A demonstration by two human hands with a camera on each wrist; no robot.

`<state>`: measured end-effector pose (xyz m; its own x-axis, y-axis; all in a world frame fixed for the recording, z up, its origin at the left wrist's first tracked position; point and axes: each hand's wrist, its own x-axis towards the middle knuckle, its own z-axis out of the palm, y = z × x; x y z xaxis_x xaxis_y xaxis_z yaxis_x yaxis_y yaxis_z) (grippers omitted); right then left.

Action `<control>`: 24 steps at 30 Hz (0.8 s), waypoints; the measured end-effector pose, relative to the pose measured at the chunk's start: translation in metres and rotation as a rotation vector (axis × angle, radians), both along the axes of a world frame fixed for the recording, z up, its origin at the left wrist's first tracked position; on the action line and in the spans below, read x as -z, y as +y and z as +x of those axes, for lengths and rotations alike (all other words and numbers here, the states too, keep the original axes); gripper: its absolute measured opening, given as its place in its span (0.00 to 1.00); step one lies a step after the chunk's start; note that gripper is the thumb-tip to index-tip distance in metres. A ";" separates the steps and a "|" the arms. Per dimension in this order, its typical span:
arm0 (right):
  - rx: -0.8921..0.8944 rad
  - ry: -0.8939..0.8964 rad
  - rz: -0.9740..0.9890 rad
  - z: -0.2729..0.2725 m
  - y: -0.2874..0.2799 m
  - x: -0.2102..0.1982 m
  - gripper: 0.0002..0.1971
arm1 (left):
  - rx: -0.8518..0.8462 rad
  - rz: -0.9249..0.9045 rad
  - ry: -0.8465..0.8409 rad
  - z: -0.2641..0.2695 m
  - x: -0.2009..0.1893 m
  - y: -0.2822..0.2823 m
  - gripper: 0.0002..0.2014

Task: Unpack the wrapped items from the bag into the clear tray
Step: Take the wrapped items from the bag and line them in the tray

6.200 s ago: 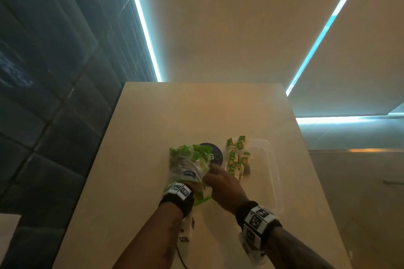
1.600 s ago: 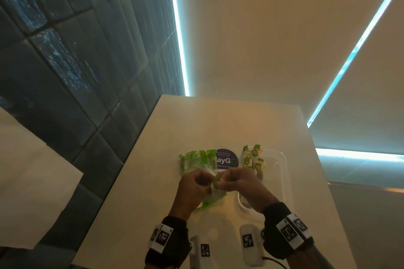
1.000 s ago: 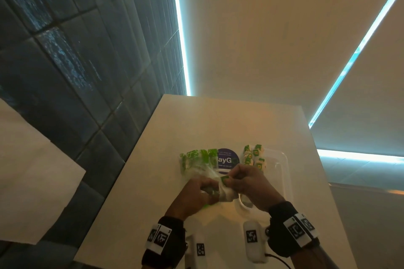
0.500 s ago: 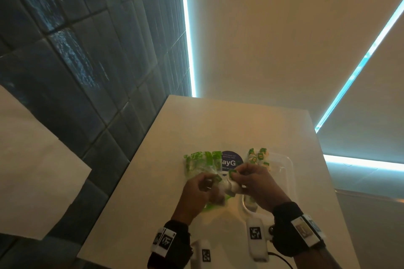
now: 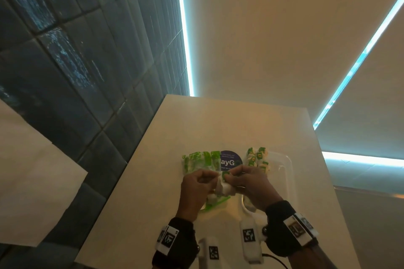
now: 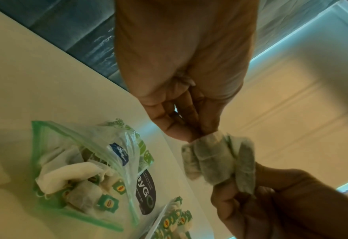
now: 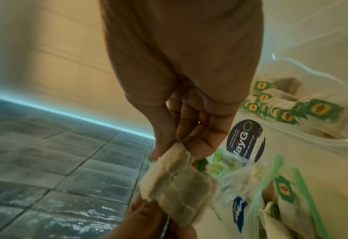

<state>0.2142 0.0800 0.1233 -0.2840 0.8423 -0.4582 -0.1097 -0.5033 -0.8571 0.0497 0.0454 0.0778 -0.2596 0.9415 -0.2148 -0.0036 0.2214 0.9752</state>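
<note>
A small clump of wrapped tea bags (image 5: 223, 184) hangs between both hands above the table. My left hand (image 5: 206, 181) pinches one end of the tea bags (image 6: 216, 161). My right hand (image 5: 235, 179) pinches the other end, by a green tag, as the right wrist view of the tea bags (image 7: 175, 186) shows. The green-edged zip bag (image 5: 200, 161) lies flat under and beyond my left hand, its mouth open, with more tea bags inside (image 6: 82, 174). The clear tray (image 5: 288, 172) sits to the right and holds several green-tagged tea bags (image 5: 258, 159).
A round dark sticker (image 5: 230, 160) is on the table between bag and tray. The pale table (image 5: 218, 120) ends at a dark tiled wall (image 5: 87, 72) on the left. White tagged devices (image 5: 249, 238) lie near the front edge.
The bag, held up by my left hand earlier, now lies flat. Over the last second both hands have stayed together just near the bag, pinching the clump of tea bags.
</note>
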 end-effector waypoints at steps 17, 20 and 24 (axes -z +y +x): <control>0.005 0.005 -0.004 -0.005 0.001 0.006 0.07 | -0.062 -0.010 -0.297 0.000 -0.007 -0.001 0.09; -0.009 0.032 -0.012 -0.005 -0.001 0.006 0.06 | -0.086 0.004 -0.321 0.001 -0.008 0.000 0.09; 0.019 -0.004 0.072 -0.007 -0.002 0.006 0.07 | -0.053 0.001 -0.274 0.003 -0.008 0.000 0.05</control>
